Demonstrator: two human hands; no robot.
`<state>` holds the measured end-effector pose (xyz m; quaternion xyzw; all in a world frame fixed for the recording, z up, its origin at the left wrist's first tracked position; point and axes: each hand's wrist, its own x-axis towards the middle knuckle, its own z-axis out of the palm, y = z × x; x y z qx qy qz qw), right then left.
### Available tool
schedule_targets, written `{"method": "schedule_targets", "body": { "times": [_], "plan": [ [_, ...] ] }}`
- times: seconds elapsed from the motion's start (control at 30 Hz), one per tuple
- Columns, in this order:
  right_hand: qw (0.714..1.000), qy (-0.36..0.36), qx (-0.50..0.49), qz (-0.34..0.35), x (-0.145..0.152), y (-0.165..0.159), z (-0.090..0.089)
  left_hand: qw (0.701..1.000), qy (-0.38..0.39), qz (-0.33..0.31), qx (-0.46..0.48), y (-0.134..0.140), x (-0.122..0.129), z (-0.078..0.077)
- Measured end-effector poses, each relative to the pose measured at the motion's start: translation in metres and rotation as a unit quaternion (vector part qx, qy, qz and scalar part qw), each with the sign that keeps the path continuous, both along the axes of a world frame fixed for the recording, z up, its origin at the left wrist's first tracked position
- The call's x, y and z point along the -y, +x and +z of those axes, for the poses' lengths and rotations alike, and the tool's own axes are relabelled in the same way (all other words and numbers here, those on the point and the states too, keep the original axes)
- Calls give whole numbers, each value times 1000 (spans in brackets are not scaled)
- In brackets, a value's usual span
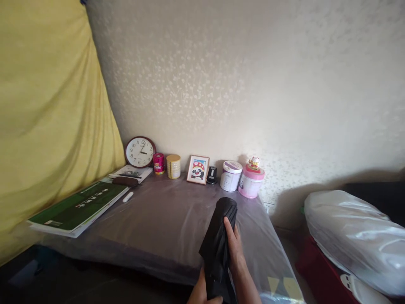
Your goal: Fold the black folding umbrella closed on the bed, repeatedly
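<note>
A black folding umbrella (218,240), furled with loose pleats, is held up over the front of the table at a slant. Along its right side lies my right hand (234,245), closed around the upper part with the thumb pointing up the cloth. Low at the bottom edge of the view, my left hand (200,289) wraps the umbrella's lower end. Part of that hand is hidden behind the black cloth. Its fingertips show in front, near the bottom.
On the plastic-covered table (158,219) stand a wall clock (141,152), a pink can (158,164), a yellow can (174,166), a framed panda picture (198,169) and two tubs (230,175). A green book (79,204) lies left. A white plastic bag (354,236) bulges at right.
</note>
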<state>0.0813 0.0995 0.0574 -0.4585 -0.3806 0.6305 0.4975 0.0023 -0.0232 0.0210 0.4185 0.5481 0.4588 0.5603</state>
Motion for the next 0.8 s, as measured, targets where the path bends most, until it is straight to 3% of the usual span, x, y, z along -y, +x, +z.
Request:
{"method": "schedule_targets", "body": {
  "times": [0.13, 0.23, 0.3, 0.37, 0.43, 0.53, 0.63, 0.73, 0.8],
  "plan": [
    [999, 19, 18, -18, 6, -3, -1, 984, -45, 11, -173, -2, -3, -8],
    [1000, 20, 14, -18, 10, -4, 1, 974, -67, 18, -217, -3, -5, -10],
    [1000, 16, -3, -9, 11, -2, 1, 982, -31, 22, -186, -4, -5, -4],
    [1000, -4, -11, 3, 10, 1, 1, 996, 13, -1, -92, -5, -3, 7],
    [999, -29, -2, 16, 9, 4, 0, 997, -11, -59, 49, -6, -1, 20],
    [999, -39, 12, 30, 8, 7, -1, 990, -49, -86, 105, -2, 1, 32],
    [1000, -19, 1, 24, 10, 5, -1, 995, -74, -52, 43, 5, -1, 26],
    [1000, -4, -15, 24, 15, 1, 0, 996, -20, 35, -80, 8, -6, 10],
    [1000, -6, -15, 19, 17, -1, 1, 987, -33, 54, -149, 6, -8, 4]
  ]
}}
